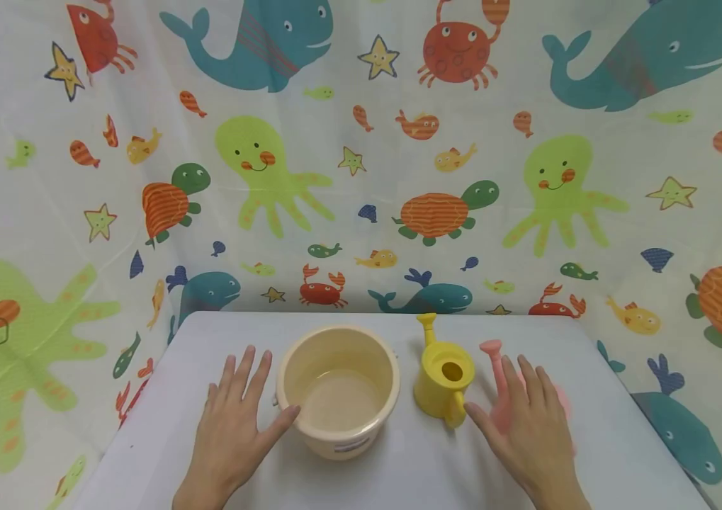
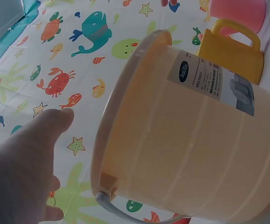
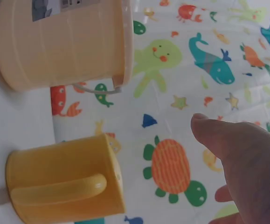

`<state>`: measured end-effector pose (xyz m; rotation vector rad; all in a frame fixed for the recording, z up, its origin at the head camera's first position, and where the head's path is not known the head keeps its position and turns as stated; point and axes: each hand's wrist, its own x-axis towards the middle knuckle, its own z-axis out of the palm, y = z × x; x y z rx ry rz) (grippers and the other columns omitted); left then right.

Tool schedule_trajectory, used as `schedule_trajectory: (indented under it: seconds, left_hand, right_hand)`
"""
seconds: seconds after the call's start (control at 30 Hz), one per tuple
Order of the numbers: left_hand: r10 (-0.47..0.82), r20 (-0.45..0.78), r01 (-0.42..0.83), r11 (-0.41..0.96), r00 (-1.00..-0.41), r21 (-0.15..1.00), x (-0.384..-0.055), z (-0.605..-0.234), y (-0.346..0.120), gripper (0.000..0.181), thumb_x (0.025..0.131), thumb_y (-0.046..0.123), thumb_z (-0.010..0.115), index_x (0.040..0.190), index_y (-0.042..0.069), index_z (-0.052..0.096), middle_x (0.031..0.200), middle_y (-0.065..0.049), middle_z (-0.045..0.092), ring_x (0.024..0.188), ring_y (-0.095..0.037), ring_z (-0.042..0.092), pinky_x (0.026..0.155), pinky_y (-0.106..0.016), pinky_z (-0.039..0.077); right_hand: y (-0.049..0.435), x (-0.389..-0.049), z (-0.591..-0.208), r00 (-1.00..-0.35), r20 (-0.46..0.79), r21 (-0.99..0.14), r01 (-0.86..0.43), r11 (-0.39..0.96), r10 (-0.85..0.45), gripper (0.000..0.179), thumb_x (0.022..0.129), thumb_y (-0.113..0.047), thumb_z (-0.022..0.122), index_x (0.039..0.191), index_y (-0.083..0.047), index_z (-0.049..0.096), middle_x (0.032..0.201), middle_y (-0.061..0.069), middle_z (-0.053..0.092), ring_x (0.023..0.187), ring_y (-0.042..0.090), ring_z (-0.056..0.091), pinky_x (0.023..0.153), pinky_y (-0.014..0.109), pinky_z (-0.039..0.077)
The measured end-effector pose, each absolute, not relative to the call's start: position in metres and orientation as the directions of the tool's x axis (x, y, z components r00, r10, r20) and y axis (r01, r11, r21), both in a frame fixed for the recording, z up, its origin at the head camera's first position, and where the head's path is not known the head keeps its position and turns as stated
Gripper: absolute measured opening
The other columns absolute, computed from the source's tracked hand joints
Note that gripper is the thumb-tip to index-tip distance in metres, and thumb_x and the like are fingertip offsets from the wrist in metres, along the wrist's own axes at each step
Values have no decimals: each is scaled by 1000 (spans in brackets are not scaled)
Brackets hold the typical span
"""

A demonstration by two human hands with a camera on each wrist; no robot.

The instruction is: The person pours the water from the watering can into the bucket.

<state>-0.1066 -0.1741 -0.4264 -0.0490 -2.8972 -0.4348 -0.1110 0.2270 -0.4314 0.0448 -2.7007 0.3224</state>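
A cream bucket (image 1: 351, 443) stands upright on the white table, with a printed label on its side and a handle (image 2: 121, 212) hanging at the rim. My left hand (image 1: 229, 428), fingers spread, is just left of the bucket; its thumb overlaps the rim in the head view, and I cannot tell if they touch. Right of the bucket stands a yellow watering can (image 1: 431, 389), spout to the back. Over a pink watering can (image 1: 499, 375), my right hand (image 1: 529, 432) is spread with nothing gripped, hiding much of that can. Contact there cannot be told.
The white table (image 1: 163, 425) ends at a curtain (image 1: 348, 234) printed with sea animals, which hangs behind and along both sides. The two watering cans stand close together on the right half of the table.
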Motion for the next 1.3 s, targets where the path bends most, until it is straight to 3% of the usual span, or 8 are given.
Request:
schedule_trajectory:
  seconds: [0.23,0.7,0.83,0.93,1.03,1.2,1.27,1.3]
  left_hand:
    - [-2,285,96,940,-959,328,-106,-434,-175,89,90,69,51,160,22,24,167,-11,24,152,-41,21,112,-67,30]
    - [7,476,241,869,-880,433,-108,-463,-179,76,93,43,64,158,20,31,160,-9,40,141,-33,46,101,-55,47]
    - [-32,498,238,851,-866,469,-107,-475,-179,73,94,37,66,157,22,32,159,-6,42,140,-30,47,107,-37,42]
    - [-52,508,238,839,-860,489,-106,-484,-179,73,94,33,67,157,23,32,158,-6,44,139,-28,47,111,-11,25]
    - [-63,507,242,823,-860,514,-106,-488,-180,71,95,31,66,157,23,32,156,-7,45,138,-27,47,106,2,10]
    - [-90,496,235,799,-863,554,-106,-490,-178,65,97,29,63,156,23,35,155,-3,48,128,-22,57,102,-30,50]
    - [-99,512,257,775,-853,578,-106,-491,-178,63,97,24,63,155,22,38,153,-2,50,122,-21,61,92,-41,56]
    - [-102,522,274,757,-847,593,-106,-492,-178,62,97,21,63,154,22,40,152,-1,51,121,-20,61,91,-36,57]
  right_hand:
    - [216,-109,-433,-909,415,-236,-63,970,42,103,79,-61,73,159,-17,26,149,22,43,133,45,38,104,71,35]
    - [198,-109,-452,-874,473,-333,-59,941,113,98,77,-48,80,153,-6,34,146,21,48,127,41,47,100,66,44]
    - [193,-110,-459,-869,476,-356,-46,933,139,97,78,-47,79,153,-5,34,146,22,48,123,41,51,96,64,48]
    - [190,-111,-464,-863,486,-353,-45,935,141,95,78,-46,79,151,-2,36,144,23,50,119,42,54,93,62,50]
    - [189,-114,-468,-850,510,-350,-66,934,131,92,77,-43,80,147,1,39,141,25,52,118,42,55,92,62,51]
    - [188,-120,-474,-831,543,-367,-109,924,118,87,78,-39,80,143,4,42,139,25,51,120,41,54,92,62,51]
    - [188,-121,-477,-830,545,-373,-117,920,115,87,78,-38,81,143,5,42,139,25,51,122,41,54,92,61,51]
    - [187,-122,-478,-832,543,-377,-119,918,116,86,79,-38,81,143,5,42,139,25,51,123,41,53,92,61,51]
